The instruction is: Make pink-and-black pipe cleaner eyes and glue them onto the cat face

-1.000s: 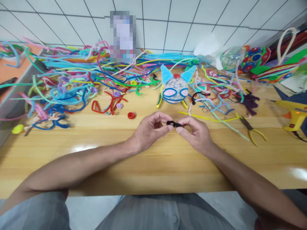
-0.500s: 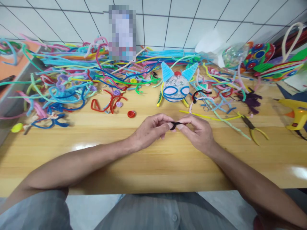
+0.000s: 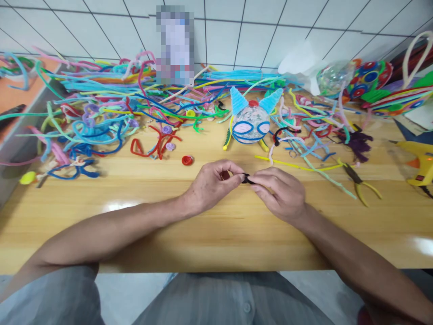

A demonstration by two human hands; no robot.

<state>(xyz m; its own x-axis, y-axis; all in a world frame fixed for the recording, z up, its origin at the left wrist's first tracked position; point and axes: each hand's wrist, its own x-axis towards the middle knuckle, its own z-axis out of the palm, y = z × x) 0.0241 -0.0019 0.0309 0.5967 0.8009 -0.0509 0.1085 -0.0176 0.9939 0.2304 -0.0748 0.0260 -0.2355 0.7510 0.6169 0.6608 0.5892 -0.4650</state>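
Between my fingertips is a short black pipe cleaner (image 3: pixel 246 178), partly covered by the fingers. My left hand (image 3: pixel 216 186) pinches its left end between thumb and forefinger. From the other side my right hand (image 3: pixel 279 193) grips its right end, thumb below and fingers above. Just beyond the hands stands a round speckled figure (image 3: pixel 251 122) with light-blue pointed ears, blue-ringed pink eyes and yellow-green legs. To the left of it a red coiled disc (image 3: pixel 187 160) lies on the wooden table (image 3: pixel 216 239).
Tangled coloured pipe cleaners (image 3: pixel 98 126) cover the table's back and left. Yellow-handled pliers (image 3: pixel 361 183) and a yellow hot glue gun (image 3: pixel 419 160) lie at right. A yellow pipe cleaner (image 3: pixel 297 164) runs near my right hand. A tiled wall (image 3: pixel 223 36) rises behind.
My right hand's fingers have straightened and shifted slightly along the black pipe cleaner, of which less shows now. The whole view has moved slightly; both hands keep their pinch.
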